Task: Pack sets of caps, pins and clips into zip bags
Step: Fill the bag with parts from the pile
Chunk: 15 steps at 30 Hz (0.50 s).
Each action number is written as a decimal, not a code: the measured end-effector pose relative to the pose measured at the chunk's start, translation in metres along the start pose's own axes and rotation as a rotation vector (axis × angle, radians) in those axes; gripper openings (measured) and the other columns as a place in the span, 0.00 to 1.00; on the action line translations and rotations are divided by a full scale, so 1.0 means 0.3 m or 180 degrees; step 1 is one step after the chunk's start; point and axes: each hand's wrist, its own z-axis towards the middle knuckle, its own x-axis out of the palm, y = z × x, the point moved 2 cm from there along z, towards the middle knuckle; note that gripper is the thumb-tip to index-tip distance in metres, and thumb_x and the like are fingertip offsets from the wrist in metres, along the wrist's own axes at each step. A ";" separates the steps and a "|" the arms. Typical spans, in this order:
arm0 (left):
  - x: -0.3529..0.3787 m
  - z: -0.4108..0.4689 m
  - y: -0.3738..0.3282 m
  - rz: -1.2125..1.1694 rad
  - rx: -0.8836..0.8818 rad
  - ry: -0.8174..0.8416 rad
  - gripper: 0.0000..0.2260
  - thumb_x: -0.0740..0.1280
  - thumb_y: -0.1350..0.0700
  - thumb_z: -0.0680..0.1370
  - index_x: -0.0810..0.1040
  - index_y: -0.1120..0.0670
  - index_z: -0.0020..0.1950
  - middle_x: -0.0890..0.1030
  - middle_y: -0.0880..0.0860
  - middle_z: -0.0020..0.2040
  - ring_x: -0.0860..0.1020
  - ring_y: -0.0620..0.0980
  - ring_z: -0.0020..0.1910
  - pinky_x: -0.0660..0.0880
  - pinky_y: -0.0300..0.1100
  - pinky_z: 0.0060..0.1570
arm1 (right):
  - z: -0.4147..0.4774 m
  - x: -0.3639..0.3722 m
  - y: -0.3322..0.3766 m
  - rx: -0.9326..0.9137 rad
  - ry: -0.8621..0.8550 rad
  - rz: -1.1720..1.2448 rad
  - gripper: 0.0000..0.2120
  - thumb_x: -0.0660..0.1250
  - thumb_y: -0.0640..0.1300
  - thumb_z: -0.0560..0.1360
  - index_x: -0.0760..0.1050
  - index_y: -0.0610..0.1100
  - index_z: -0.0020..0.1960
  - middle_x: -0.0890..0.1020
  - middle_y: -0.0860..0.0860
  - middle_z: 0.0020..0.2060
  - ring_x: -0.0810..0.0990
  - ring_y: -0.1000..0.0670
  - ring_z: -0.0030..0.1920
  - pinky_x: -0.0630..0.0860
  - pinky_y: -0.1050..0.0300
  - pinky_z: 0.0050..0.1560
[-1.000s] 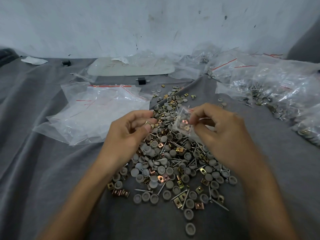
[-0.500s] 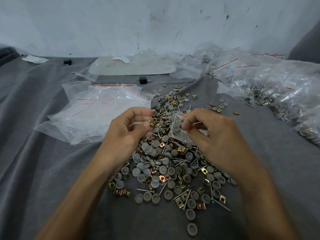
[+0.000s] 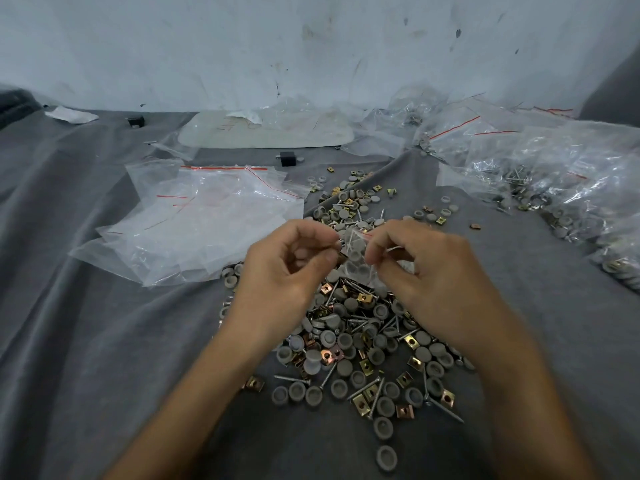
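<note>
A small clear zip bag [image 3: 356, 252] with grey caps inside hangs between my hands over the middle of the cloth. My right hand [image 3: 426, 271] pinches its top right edge. My left hand [image 3: 287, 268] pinches small metal parts right at the bag's left edge; whether it also grips the bag I cannot tell. Below lies a heap [image 3: 360, 344] of grey caps, brass clips and screw-like pins.
A stack of empty zip bags [image 3: 204, 223] with red seals lies left of the heap. Filled bags [image 3: 561, 188] pile up at the right. A white board [image 3: 266, 131] and a small black block [image 3: 288, 158] lie by the wall. Grey cloth [image 3: 86, 341] covers everything.
Both hands have drawn together over the heap. My left hand has brought its small parts up to the bag's mouth, and the bag now hangs upright between the fingertips.
</note>
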 end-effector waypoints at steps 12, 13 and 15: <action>0.024 -0.012 0.035 0.0442 0.0030 0.0359 0.16 0.68 0.62 0.80 0.79 0.42 0.62 0.84 0.44 0.56 0.82 0.46 0.58 0.79 0.48 0.56 | 0.001 0.001 0.003 -0.0039 0.0003 -0.0056 0.11 0.70 0.36 0.76 0.78 0.53 0.43 0.80 0.63 0.45 0.80 0.60 0.50 0.74 0.65 0.48; 0.024 -0.013 0.036 0.0438 0.0014 0.0361 0.17 0.69 0.61 0.80 0.78 0.41 0.62 0.84 0.44 0.56 0.82 0.47 0.57 0.79 0.50 0.56 | 0.001 0.001 0.003 -0.0044 0.0000 -0.0057 0.11 0.70 0.37 0.76 0.78 0.53 0.43 0.81 0.62 0.45 0.80 0.59 0.50 0.74 0.65 0.48; 0.026 -0.010 0.036 0.0272 -0.0016 0.0410 0.17 0.70 0.60 0.79 0.78 0.40 0.62 0.83 0.44 0.58 0.83 0.49 0.57 0.81 0.51 0.55 | -0.001 0.000 0.003 -0.0031 0.0011 -0.0052 0.11 0.70 0.37 0.76 0.78 0.53 0.43 0.81 0.61 0.46 0.80 0.59 0.50 0.75 0.63 0.48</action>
